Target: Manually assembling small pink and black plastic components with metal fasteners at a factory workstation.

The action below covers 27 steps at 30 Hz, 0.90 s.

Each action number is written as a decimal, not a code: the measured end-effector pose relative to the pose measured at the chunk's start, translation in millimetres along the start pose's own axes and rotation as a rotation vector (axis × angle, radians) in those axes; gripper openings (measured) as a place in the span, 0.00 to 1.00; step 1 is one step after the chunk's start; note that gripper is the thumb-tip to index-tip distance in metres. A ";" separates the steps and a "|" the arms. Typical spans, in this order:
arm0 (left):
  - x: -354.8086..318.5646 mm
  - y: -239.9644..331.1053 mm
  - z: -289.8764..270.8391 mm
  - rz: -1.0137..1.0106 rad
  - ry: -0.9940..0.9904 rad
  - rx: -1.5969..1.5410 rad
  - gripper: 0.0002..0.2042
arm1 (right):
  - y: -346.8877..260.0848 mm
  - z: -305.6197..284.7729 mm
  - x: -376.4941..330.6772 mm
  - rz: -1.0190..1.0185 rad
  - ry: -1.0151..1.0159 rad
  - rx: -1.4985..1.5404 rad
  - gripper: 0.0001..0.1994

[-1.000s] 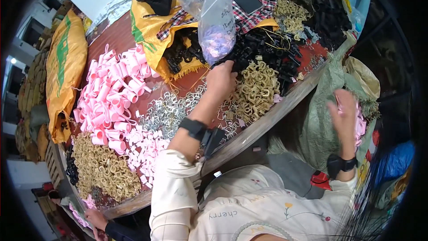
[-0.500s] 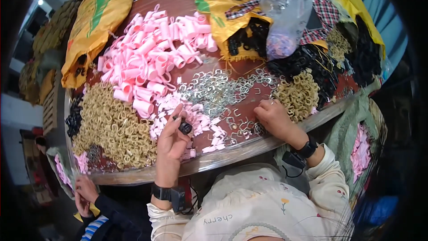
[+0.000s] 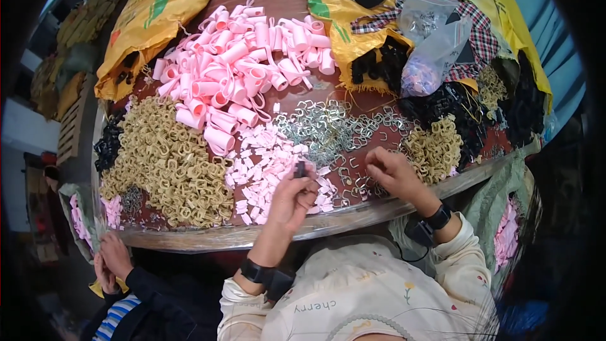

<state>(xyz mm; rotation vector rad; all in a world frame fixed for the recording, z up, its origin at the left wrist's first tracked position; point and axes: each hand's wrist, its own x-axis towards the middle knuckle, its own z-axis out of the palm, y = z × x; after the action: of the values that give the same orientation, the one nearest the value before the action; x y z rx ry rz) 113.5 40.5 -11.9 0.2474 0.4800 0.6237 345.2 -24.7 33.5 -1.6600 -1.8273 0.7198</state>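
Observation:
My left hand (image 3: 289,199) is raised over the table's near edge and pinches a small dark piece (image 3: 300,169) between thumb and fingers. It hovers above a heap of flat pink pieces (image 3: 265,161). My right hand (image 3: 392,173) rests to the right of it, fingers curled down onto scattered silver metal buckles (image 3: 322,127). Whether it grips one is hidden by the fingers. Both wrists wear dark bands.
Pink rolled loops (image 3: 233,69) fill the table's middle. Tan buckles (image 3: 164,164) lie left, with a smaller tan pile (image 3: 435,145) right, black pieces (image 3: 454,101) and a clear plastic bag (image 3: 435,57) behind. A yellow sack (image 3: 158,19) sits far left. Another person's hands (image 3: 112,259) work at lower left.
My right hand came out of the sack at the right and onto the silver buckles. My left hand drew back from the far piles and took up a small dark piece.

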 end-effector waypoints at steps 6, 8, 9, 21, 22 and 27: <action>1.4 -20.2 42.9 0.047 0.090 0.375 0.13 | -28.9 14.3 6.9 0.120 -0.127 0.641 0.07; 0.2 -22.6 43.7 0.069 0.095 0.470 0.13 | -34.0 18.9 7.9 0.134 -0.188 0.806 0.07; -0.3 -22.6 41.7 0.116 0.087 0.550 0.11 | -35.7 21.5 9.0 0.144 -0.221 0.887 0.07; 1.9 -17.8 23.8 0.576 0.036 1.089 0.04 | -43.0 32.4 19.2 0.202 -0.268 0.960 0.07; 1.5 -15.6 23.6 0.634 0.015 1.129 0.04 | -43.1 33.6 19.7 0.202 -0.272 0.958 0.07; -6.7 -12.4 32.1 0.442 0.020 0.881 0.03 | -39.2 41.3 18.4 0.218 -0.274 1.032 0.07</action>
<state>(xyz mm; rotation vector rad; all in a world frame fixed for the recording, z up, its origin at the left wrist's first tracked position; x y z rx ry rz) 131.0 24.0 13.6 1.2076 0.7087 0.8138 287.1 -10.6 33.6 -1.0673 -1.0587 1.6844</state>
